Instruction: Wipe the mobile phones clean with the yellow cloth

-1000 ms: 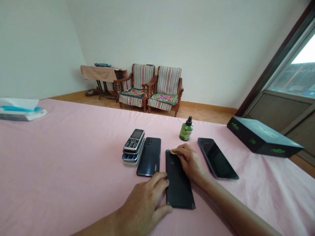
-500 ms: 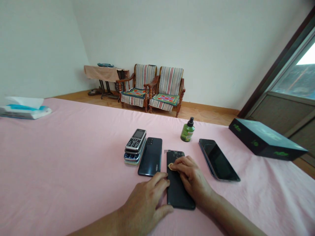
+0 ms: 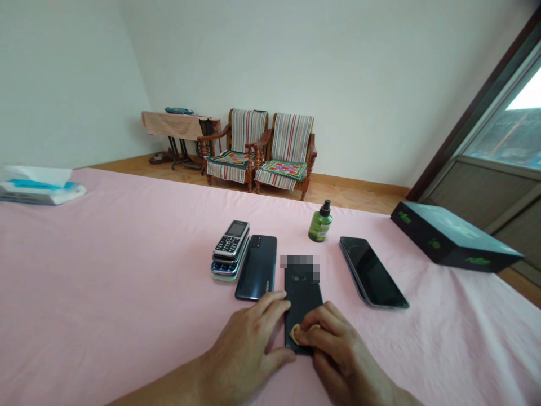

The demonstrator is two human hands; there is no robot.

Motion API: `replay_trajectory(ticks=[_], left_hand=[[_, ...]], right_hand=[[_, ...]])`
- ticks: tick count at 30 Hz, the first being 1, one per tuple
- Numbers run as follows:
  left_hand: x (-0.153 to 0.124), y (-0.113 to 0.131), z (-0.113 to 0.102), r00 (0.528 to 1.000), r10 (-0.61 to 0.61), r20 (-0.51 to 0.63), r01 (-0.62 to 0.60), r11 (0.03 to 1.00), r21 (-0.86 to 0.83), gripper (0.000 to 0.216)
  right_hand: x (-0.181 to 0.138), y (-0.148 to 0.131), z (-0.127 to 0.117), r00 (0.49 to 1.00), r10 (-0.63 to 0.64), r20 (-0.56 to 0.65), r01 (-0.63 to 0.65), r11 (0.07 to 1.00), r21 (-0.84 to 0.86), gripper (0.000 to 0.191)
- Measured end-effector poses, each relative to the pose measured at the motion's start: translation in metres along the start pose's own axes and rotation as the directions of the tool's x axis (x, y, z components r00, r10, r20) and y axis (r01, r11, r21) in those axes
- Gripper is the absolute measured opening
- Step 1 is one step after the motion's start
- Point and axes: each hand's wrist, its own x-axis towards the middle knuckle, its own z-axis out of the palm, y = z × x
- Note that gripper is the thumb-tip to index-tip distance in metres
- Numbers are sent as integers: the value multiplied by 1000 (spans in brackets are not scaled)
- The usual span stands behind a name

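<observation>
A black smartphone (image 3: 301, 293) lies flat on the pink cloth in front of me, its upper end partly blurred out by blocks. My left hand (image 3: 249, 341) steadies it, fingertips against its left edge and thumb by its near end. In my right hand (image 3: 344, 349) is a small folded yellowish cloth (image 3: 295, 334), pinched and pressed on the phone's near part. Left of this phone lies a dark blue OPPO smartphone (image 3: 257, 268), back up. Beside that stands a stack of phones with a silver keypad phone (image 3: 231, 239) on top.
Beyond the phones stands a green spray bottle (image 3: 320, 224). To the right lie stacked dark-screened devices (image 3: 374, 273) and a black box (image 3: 452, 237). A tissue pack (image 3: 42, 189) sits far left on the pink cloth (image 3: 127, 270). Two wooden chairs (image 3: 282, 149) stand past the table edge.
My right hand has slid the yellowish cloth from the phone's upper part down to its near end. My left hand stays at the phone's left edge.
</observation>
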Motion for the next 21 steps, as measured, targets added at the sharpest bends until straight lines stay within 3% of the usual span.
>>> replay_trajectory(ticks=[4,7,10,16,21], left_hand=[[-1,1,-1,1000,20,16,-21,999,32,61],[-1,3,-3,999,29,28,-31,998,60,62],[0,4,-4,998,45,49,-49,995,84,62],[1,0,-3,995,85,55,-91,989,117,61],[0,1,-4,995,79,65,-86,989,116,62]], right_hand=[[-5,-3,1,999,-33,-18,34,998,52,35],[2,3,-2,990,89,-112,-78,992,94,34],[22,22,-11,951,185,-247,-184,983,28,32],[64,76,-21,919,134,-370,-190,974,-120,27],[66,91,-16,928,118,-354,-165,980,-106,27]])
